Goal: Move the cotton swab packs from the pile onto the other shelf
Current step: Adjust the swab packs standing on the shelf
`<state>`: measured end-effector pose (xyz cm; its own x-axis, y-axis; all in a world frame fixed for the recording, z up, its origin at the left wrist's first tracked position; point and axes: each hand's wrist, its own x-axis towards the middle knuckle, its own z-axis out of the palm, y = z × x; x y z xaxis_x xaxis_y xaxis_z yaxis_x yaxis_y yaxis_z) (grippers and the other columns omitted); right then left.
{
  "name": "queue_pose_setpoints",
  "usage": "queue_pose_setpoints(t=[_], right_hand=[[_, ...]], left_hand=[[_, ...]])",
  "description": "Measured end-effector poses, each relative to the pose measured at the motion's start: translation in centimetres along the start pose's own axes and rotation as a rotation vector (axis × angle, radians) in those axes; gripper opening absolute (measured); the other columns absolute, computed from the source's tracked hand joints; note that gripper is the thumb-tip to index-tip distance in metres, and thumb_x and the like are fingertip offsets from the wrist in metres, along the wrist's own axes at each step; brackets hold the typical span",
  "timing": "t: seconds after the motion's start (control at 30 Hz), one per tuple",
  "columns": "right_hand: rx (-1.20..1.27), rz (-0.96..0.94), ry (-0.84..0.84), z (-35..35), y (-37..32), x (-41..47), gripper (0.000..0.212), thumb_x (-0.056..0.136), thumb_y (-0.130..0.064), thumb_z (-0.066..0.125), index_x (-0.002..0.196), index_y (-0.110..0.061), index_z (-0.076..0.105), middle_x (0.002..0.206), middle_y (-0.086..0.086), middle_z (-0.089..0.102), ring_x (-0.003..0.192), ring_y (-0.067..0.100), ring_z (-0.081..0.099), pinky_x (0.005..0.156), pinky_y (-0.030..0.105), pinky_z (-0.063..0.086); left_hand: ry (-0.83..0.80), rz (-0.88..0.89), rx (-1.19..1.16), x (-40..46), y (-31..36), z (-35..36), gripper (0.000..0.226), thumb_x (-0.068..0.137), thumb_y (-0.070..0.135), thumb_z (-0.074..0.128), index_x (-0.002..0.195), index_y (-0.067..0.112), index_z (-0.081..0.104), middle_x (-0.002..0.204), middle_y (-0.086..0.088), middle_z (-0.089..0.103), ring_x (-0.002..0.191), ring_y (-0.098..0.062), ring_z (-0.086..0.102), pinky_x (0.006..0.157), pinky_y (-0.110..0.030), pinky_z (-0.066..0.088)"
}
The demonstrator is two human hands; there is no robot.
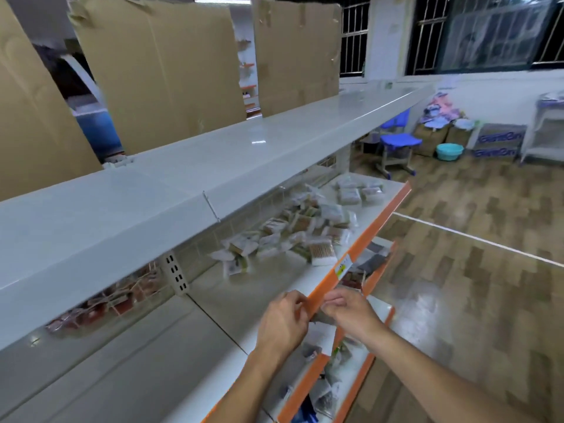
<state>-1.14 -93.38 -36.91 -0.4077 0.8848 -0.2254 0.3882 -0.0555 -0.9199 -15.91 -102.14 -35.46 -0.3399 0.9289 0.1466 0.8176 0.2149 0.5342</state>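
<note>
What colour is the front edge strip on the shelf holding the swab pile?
Orange, seen in the head view: the strip runs along the shelf front below the swab pile.

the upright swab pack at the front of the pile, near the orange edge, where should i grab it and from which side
Pinch the upright swab pack across its two broad faces, coming from above and the aisle side. It stands at the shelf's orange edge with its front clear, while the pile crowds it behind.
</note>
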Motion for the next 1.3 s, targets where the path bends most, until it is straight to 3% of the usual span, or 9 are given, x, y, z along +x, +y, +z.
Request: queue_pose_setpoints(t=[0.2,0.37,0.57,0.7,0.9,1.07,1.13,1.23,1.3], right_hand=[[-0.047,-0.023,0.049,-2.4,-0.8,5.5,0.016,0.082,-0.015,0.070,0.088,-0.030,0.068,0.082,-0.012,0.071,0.086,0.006,0.068,0.071,0.013,0.048],[-0.060,-0.073,0.083,-2.5,-1.0,9.3,0.022,0.083,-0.018,0.073,0.099,-0.029,0.065,0.099,-0.005,0.064,0.099,0.018,0.066,0.096,0.042,0.052],[-0.318,-0.202,0.090,-1.9,-2.4,14.3,0.056,0.077,-0.031,0.072,0.130,-0.022,0.056,0.117,-0.006,0.051,0.121,0.017,0.052,0.100,0.027,0.041],[-0.555,-0.240,0.084,-1.1,-3.1,17.3,0.070,0.074,-0.044,0.071,0.136,-0.023,0.048,0.129,0.003,0.049,0.127,0.025,0.045,0.106,0.033,0.037],[-0.798,-0.340,0.015,-1.1,-2.6,20.1,0.091,0.067,-0.056,0.067,0.145,-0.024,0.031,0.137,0.004,0.041,0.124,0.025,0.041,0.098,0.032,0.038],[-0.429,-0.416,-0.147,-2.8,-3.0,22.9,0.075,0.078,-0.030,0.074,0.144,-0.016,0.041,0.127,0.005,0.055,0.118,0.027,0.055,0.096,0.034,0.046],[-0.190,-0.304,-0.196,-3.5,-3.2,23.7,0.073,0.080,-0.030,0.078,0.143,-0.020,0.043,0.129,0.001,0.059,0.118,0.021,0.059,0.097,0.037,0.051],[0.013,-0.141,-0.202,-4.3,-3.0,24.2,0.052,0.085,-0.020,0.074,0.131,-0.032,0.052,0.118,-0.009,0.064,0.101,0.002,0.063,0.087,0.025,0.055],[0.061,-0.077,-0.214,-4.6,-2.6,24.6,0.052,0.087,-0.014,0.070,0.133,-0.028,0.051,0.105,-0.021,0.059,0.091,0.000,0.059,0.084,0.035,0.058]], left_hand=[[-0.016,0.015,0.013,7.9,0.1,1.7,0.036,0.088,0.025,0.052,0.122,0.023,0.065,0.123,0.000,0.066,0.116,-0.017,0.058,0.099,-0.028,0.044],[0.010,0.016,0.090,11.8,-0.9,2.9,0.034,0.091,0.027,0.050,0.123,0.023,0.061,0.123,-0.001,0.061,0.117,-0.020,0.054,0.098,-0.029,0.041],[0.052,0.049,0.081,15.0,-1.7,3.5,0.037,0.088,0.016,0.049,0.122,0.027,0.060,0.138,0.010,0.055,0.127,-0.013,0.049,0.106,-0.026,0.036],[0.078,0.044,0.057,17.1,-2.3,4.1,0.056,0.080,0.005,0.049,0.131,0.024,0.060,0.151,0.016,0.042,0.140,0.000,0.036,0.116,-0.018,0.022],[0.109,-0.197,0.145,18.8,-2.7,5.8,0.050,0.094,0.028,0.046,0.143,0.029,0.044,0.148,0.011,0.046,0.141,-0.005,0.033,0.113,-0.017,0.010],[0.070,-0.469,-0.058,19.6,-2.8,6.0,0.064,0.085,0.040,0.065,0.144,0.035,0.040,0.146,0.007,0.044,0.139,-0.020,0.034,0.116,-0.032,0.023],[0.119,-0.535,-0.230,19.3,-3.1,5.9,0.062,0.079,0.039,0.073,0.136,0.040,0.049,0.137,0.010,0.055,0.131,-0.019,0.045,0.113,-0.038,0.033],[0.172,-0.584,-0.530,18.7,-3.1,5.9,0.057,0.068,0.032,0.080,0.122,0.040,0.062,0.122,0.011,0.065,0.118,-0.017,0.059,0.101,-0.040,0.049],[0.192,-0.557,-0.658,18.4,-3.1,5.9,0.054,0.064,0.022,0.080,0.115,0.036,0.069,0.109,0.008,0.074,0.107,-0.019,0.068,0.089,-0.037,0.057]])
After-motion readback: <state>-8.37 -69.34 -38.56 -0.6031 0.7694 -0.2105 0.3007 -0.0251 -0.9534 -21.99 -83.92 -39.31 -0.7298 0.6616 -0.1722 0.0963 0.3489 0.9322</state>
